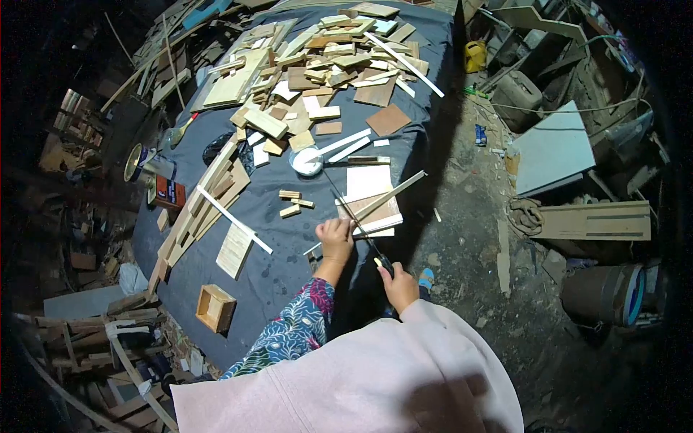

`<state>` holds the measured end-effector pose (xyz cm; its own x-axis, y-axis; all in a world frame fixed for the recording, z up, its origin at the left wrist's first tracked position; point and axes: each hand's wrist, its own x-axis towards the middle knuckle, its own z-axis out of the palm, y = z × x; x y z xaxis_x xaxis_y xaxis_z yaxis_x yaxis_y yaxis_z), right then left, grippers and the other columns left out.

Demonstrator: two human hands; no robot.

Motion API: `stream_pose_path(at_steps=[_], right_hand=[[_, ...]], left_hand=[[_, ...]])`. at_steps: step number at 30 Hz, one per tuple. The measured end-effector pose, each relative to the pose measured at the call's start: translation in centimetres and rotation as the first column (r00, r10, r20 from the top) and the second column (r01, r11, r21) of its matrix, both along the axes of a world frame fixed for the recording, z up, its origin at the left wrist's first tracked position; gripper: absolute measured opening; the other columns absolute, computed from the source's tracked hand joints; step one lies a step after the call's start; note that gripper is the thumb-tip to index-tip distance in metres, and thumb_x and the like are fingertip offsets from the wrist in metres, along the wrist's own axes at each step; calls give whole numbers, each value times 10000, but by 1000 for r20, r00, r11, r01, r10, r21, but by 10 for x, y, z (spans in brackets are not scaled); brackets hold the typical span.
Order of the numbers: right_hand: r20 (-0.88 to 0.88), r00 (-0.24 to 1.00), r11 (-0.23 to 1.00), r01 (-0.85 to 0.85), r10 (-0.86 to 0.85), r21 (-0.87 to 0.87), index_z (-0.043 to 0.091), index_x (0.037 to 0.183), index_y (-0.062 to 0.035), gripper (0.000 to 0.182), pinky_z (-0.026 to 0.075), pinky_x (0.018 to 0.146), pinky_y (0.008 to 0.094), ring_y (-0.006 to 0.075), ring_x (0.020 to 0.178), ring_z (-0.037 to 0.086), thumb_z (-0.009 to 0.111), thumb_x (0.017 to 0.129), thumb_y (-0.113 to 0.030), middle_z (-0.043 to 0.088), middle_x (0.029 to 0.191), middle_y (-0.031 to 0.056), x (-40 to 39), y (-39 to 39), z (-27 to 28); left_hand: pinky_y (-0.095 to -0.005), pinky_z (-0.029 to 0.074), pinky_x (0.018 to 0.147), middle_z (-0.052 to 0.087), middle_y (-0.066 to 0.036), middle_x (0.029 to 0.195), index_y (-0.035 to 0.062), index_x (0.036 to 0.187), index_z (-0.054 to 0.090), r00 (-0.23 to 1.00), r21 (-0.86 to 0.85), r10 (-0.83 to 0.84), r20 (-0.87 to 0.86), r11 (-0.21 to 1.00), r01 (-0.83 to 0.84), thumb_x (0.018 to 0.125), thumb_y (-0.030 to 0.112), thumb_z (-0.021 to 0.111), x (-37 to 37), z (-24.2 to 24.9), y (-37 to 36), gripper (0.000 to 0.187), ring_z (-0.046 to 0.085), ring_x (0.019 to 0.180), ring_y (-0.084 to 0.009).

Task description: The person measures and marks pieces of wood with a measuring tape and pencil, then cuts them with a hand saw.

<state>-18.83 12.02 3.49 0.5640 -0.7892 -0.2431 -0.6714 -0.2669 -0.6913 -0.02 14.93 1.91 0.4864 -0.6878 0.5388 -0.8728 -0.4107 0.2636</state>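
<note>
My right hand (401,287) is closed around the dark handle of a handsaw (355,216). The saw's thin blade points up and left across the table edge. My left hand (335,239) is closed over a thin wooden strip (395,193), close beside the blade. This strip slants across the table corner; part of it is hidden under the hand. White-faced boards (368,182) and a pale strip (379,224) lie beneath and beside the blade. Contact between the saw teeth and the wood cannot be made out.
A dark cloth covers the table (289,238). Scrap wood (339,65) is heaped at its far end. A white tub (306,162), small blocks (291,202), long planks (198,209) and a wooden box (216,308) lie on it. A bucket (599,294) stands right.
</note>
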Motion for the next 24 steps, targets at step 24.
stream_pose_path(at_steps=[24], right_hand=[[-115, 990, 996, -71, 76, 46, 452, 803, -17, 384, 428, 554, 469, 399, 642, 548, 433, 821, -401, 560, 668, 241, -1, -11, 35]], left_hand=[[-349, 328, 705, 494, -31, 713, 110, 724, 568, 994, 27, -39, -100, 999, 42, 686, 156, 607, -1, -11, 3, 71, 480, 753, -219]])
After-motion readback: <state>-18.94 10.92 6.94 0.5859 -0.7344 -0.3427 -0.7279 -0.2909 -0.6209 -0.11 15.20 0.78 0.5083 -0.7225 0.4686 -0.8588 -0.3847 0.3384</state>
